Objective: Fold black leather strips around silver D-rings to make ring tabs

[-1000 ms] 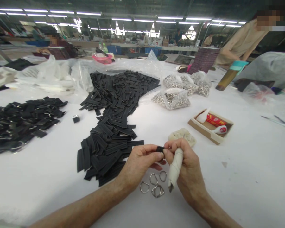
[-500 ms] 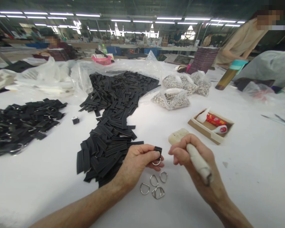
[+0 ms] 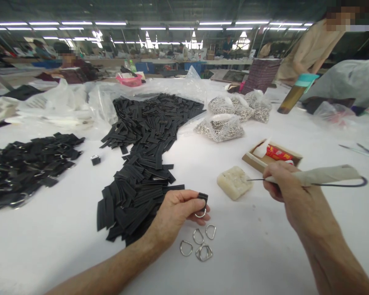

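Note:
My left hand (image 3: pixel 180 211) pinches a short black strap (image 3: pixel 203 197) folded through a metal D-ring, whose curved side hangs below the thumb. Under those fingers several loose D-rings (image 3: pixel 198 236) lie on the white table. My right hand (image 3: pixel 284 184) is closed round a thin-tipped tool (image 3: pixel 329 175) with a pale wrapped handle and a dark loop at its rear. Its slender dark tip points left and meets the edge of a yellowish-white block (image 3: pixel 233 182); whether it goes in, I cannot tell. A heap of black straps (image 3: pixel 135 192) lies beside my left hand.
Finished-looking strap-and-ring pieces (image 3: pixel 27 164) are piled at left, with a single one (image 3: pixel 95 159) apart. Behind are bags of metal rings (image 3: pixel 219 128), a small cardboard box (image 3: pixel 253 161), tweezers (image 3: pixel 358 150) and a bottle (image 3: pixel 295 96). A person (image 3: pixel 310 45) stands far right.
My right hand has moved right, away from my left hand, and turned the tool so its tip is at the block. The left hand still holds the strap and ring.

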A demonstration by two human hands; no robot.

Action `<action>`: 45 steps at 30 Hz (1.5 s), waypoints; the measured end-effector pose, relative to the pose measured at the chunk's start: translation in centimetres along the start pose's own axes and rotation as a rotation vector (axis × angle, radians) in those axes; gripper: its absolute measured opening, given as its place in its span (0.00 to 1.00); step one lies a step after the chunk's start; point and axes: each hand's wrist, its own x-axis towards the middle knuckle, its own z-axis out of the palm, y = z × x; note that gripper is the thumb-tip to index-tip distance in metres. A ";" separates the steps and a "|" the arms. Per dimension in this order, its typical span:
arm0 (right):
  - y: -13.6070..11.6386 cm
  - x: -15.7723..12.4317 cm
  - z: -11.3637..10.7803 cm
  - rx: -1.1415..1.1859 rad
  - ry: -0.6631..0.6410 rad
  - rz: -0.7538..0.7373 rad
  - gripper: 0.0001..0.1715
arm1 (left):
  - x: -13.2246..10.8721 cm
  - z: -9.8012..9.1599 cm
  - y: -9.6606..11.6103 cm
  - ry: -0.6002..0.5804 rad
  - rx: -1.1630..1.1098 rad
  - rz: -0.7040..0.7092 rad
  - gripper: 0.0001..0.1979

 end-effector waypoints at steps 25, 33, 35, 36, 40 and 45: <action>0.3 0.7 1.3 -0.057 -0.193 0.074 0.15 | 0.4 0.3 0.2 -0.079 0.064 -0.085 0.10; 0.5 0.7 1.8 -0.080 -0.211 0.102 0.14 | 0.3 0.4 0.0 -0.108 0.029 -0.103 0.10; 0.7 0.8 1.8 -0.080 -0.212 0.103 0.14 | 0.3 0.4 0.0 -0.110 0.032 -0.102 0.10; 0.8 0.9 1.7 -0.065 -0.212 0.103 0.14 | 0.2 0.4 0.0 -0.110 0.033 -0.100 0.10; 1.0 1.1 0.9 0.126 -0.191 0.113 0.14 | 0.1 0.4 -0.1 -0.102 0.024 -0.080 0.09; 0.3 0.3 0.5 0.473 -0.348 0.185 0.14 | -0.1 0.6 0.0 -0.101 0.009 -0.043 0.08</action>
